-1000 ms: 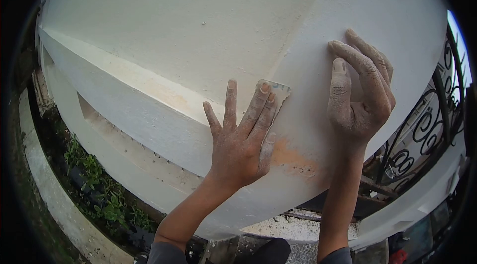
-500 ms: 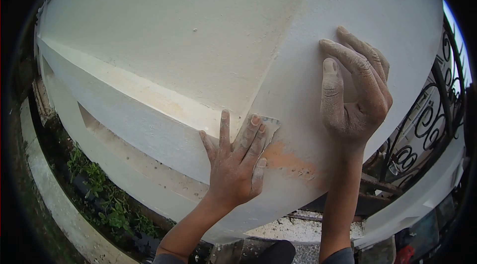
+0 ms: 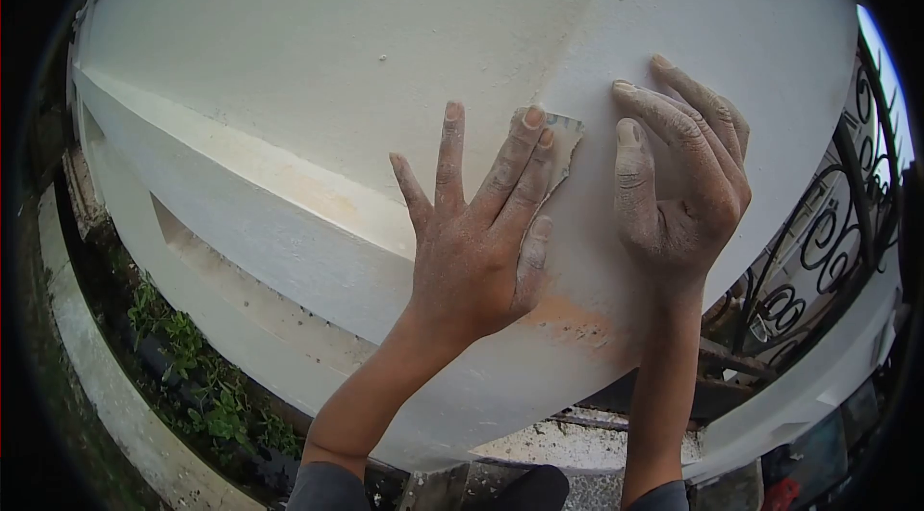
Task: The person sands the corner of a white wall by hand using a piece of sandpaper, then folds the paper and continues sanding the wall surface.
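My left hand (image 3: 472,251) lies against the white wall (image 3: 385,126), dusted with pale powder. Under its index and middle fingers is a torn piece of sandpaper (image 3: 568,140) with printing on its back, held against the wall near the corner line. The other two fingers are spread to the left, and the thumb rests along the paper's lower edge. To the right, my right hand (image 3: 683,184) leans on the adjoining wall face with bent fingers apart from the thumb; nothing shows in it. Between the wrists, an orange worn patch (image 3: 568,319) shows on the wall.
A ledge (image 3: 260,174) runs along the wall to the left. Green plants (image 3: 207,386) grow below it, beside a concrete kerb (image 3: 106,367). A black scrolled iron railing (image 3: 818,251) stands at the right, and a red object (image 3: 782,492) lies low at the right.
My left hand has slid up and a little right along the wall corner with the sandpaper. My right hand has shifted only slightly left.
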`<state>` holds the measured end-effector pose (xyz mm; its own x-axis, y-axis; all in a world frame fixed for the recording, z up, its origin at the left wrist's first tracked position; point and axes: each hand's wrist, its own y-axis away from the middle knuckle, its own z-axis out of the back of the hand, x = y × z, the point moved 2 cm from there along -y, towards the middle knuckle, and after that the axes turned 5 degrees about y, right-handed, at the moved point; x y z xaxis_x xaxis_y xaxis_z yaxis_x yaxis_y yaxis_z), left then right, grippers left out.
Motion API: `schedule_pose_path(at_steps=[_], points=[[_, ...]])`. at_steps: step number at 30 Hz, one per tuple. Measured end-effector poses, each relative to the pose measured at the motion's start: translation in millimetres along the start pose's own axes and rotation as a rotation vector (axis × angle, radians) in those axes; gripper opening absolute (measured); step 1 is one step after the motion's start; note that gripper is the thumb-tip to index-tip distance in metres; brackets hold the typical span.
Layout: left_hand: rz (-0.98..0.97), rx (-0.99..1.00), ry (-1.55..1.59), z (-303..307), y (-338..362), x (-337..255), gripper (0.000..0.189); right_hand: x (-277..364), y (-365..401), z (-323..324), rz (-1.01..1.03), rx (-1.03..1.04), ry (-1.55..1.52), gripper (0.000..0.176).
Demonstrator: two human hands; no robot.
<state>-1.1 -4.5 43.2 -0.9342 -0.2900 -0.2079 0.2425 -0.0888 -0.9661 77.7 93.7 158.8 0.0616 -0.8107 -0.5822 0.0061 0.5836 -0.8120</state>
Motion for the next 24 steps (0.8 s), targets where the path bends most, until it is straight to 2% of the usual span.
schedule_pose_path(at_steps=[3,6,9,13,16,19,24], points=[[0.006,-0.013,0.025,-4.2,-7.3,-0.2,0.064,-0.1,-1.2,1.3,-0.001,0.007,-0.014,0.024],[0.135,0.16,0.034,-0.3,51.6,-8.6,0.058,0.2,-0.5,0.1,0.003,-0.017,-0.012,0.024],[0.073,0.085,0.024,-7.3,46.8,-3.9,0.058,0.1,-1.2,1.0,-0.004,-0.026,-0.016,0.023],[-0.036,-0.042,-0.019,2.4,-24.0,-8.0,0.059,-0.3,-2.2,0.0,-0.004,-0.024,-0.021,0.023],[0.072,0.038,0.079,-2.6,17.7,-6.2,0.064,1.8,-1.7,2.9,-0.003,0.016,-0.006,0.024],[0.1,0.08,0.027,-5.7,46.8,-8.3,0.065,1.7,-1.6,3.0,0.001,0.02,0.003,0.024],[-0.002,-0.06,0.015,-1.0,-16.0,-2.7,0.065,2.6,-2.6,4.7,-0.005,0.024,-0.019,0.025]])
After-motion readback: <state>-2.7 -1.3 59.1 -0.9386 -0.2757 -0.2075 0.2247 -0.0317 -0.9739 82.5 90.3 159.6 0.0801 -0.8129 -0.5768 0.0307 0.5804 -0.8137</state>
